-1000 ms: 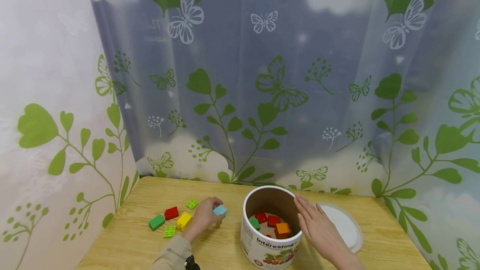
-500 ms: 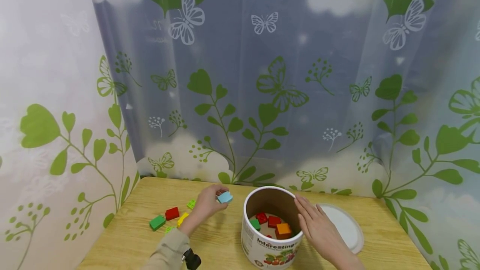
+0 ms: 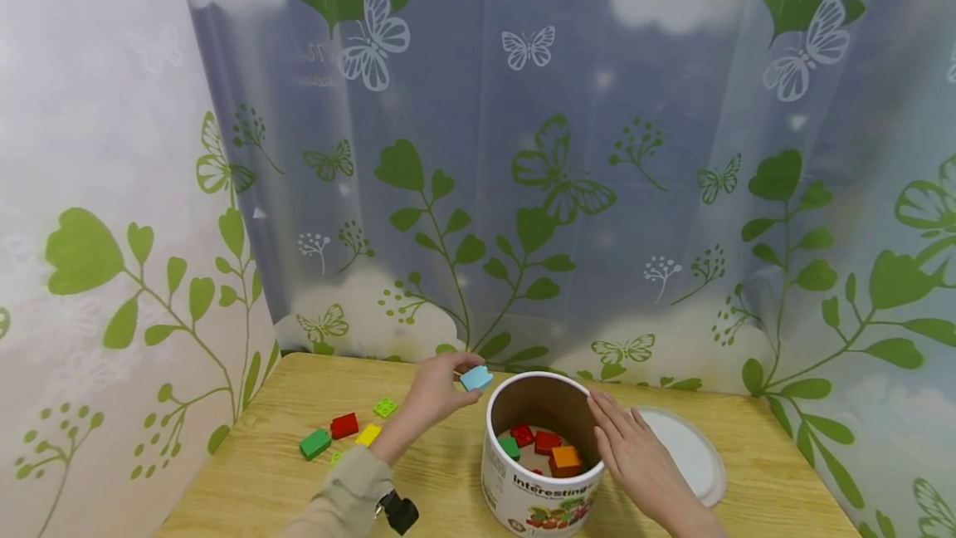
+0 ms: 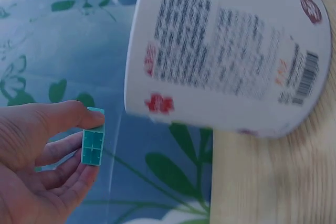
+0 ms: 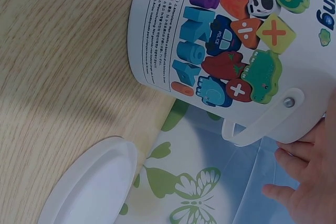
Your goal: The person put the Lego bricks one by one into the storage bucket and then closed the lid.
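My left hand (image 3: pixel 436 393) pinches a light blue toy brick (image 3: pixel 476 378) between thumb and fingers, raised just left of the bucket's rim. In the left wrist view the hollow underside of the brick (image 4: pixel 93 148) shows. The white round bucket (image 3: pixel 541 513) stands upright on the table, its printed side toward me. Inside it lie an orange brick (image 3: pixel 565 461), a green brick (image 3: pixel 509 447) and several red bricks. My right hand (image 3: pixel 635 459) rests with straight fingers against the bucket's right rim; in the right wrist view its fingers touch the wall near the white handle (image 5: pixel 262 129).
Left on the wooden table (image 3: pixel 246 480) lie a green brick (image 3: pixel 315 443), a red brick (image 3: pixel 344 426), a yellow brick (image 3: pixel 368 435) and lime bricks (image 3: pixel 384 408). A white lid (image 3: pixel 683 447) lies right of the bucket. A patterned curtain (image 3: pixel 478 148) hangs behind.
My left hand has lifted the light blue brick and carried it right and away from me, closer to the bucket. The right hand has stayed at the rim.
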Demonstrator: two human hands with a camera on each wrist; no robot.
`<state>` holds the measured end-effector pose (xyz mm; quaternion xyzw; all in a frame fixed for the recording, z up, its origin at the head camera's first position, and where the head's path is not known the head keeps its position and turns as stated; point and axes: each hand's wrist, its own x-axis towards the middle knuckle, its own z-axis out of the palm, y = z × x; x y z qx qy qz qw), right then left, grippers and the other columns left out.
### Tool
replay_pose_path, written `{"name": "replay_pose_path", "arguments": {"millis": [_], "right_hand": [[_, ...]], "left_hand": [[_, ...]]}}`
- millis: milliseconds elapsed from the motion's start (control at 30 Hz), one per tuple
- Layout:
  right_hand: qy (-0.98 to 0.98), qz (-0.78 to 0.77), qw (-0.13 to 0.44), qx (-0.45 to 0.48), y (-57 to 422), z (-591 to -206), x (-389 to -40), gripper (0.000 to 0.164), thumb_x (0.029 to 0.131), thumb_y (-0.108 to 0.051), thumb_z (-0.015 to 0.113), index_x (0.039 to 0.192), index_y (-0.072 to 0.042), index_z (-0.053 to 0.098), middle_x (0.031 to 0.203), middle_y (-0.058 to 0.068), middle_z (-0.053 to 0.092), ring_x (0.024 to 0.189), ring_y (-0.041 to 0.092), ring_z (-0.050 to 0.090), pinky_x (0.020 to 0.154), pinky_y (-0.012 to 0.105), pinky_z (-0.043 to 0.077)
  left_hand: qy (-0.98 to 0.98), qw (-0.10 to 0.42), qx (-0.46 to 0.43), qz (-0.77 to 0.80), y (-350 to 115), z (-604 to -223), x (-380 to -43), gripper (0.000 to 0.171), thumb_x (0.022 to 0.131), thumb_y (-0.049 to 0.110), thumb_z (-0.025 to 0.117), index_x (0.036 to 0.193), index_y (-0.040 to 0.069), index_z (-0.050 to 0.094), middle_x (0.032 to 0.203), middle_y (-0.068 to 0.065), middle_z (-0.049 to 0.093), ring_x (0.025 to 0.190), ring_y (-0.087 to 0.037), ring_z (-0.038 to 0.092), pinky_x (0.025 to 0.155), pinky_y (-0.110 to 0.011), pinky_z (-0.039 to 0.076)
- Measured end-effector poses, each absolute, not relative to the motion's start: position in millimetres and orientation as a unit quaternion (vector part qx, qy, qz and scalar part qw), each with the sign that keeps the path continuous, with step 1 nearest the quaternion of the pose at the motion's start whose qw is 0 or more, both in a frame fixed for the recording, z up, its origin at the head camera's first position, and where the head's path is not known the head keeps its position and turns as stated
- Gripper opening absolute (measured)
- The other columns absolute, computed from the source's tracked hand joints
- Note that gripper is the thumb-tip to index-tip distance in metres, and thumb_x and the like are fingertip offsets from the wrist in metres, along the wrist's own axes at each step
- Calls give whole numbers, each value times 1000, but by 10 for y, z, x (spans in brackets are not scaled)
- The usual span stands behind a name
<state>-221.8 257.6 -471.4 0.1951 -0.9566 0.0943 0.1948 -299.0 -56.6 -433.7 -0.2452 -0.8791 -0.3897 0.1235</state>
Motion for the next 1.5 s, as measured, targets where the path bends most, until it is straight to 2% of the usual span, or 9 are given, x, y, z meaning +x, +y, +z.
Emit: {"name": "replay_pose_path", "arguments": {"millis": [300, 600, 1033, 1500], "right_hand": [[-953, 93, 209, 198, 2568, -4737, -2229, 45, 103, -18, 57, 146, -5, 54, 153, 10, 49, 139, 29, 48, 112, 58, 38], [-954, 94, 207, 197, 2579, -4728, -2218, 45, 104, -19, 56, 147, -5, 53, 154, 10, 48, 139, 29, 48, 113, 58, 38], [-956, 100, 197, 193, 2577, -4727, -2218, 45, 106, -21, 52, 148, -5, 52, 155, 11, 47, 140, 30, 47, 113, 58, 36], [-957, 108, 189, 193, 2566, -4703, -2209, 45, 105, -20, 54, 148, -5, 52, 155, 10, 47, 141, 29, 46, 113, 59, 36]], "left_hand": [[-860, 106, -291, -404, -225, -4333, -2964, 37, 83, 7, 83, 118, 3, 70, 107, -9, 69, 96, -26, 67, 83, -37, 59], [-857, 98, -322, -391, 19, -4387, -2997, 38, 82, 10, 85, 117, 4, 70, 102, -9, 68, 91, -21, 66, 75, -21, 56], [-859, 42, -347, -375, 266, -4526, -2989, 40, 83, 15, 85, 119, 7, 69, 107, -3, 69, 94, -9, 66, 79, -17, 55], [-879, 37, -357, -315, 294, -4549, -2966, 37, 83, 20, 86, 116, 10, 71, 108, 0, 71, 93, -6, 65, 80, -16, 53]]}}
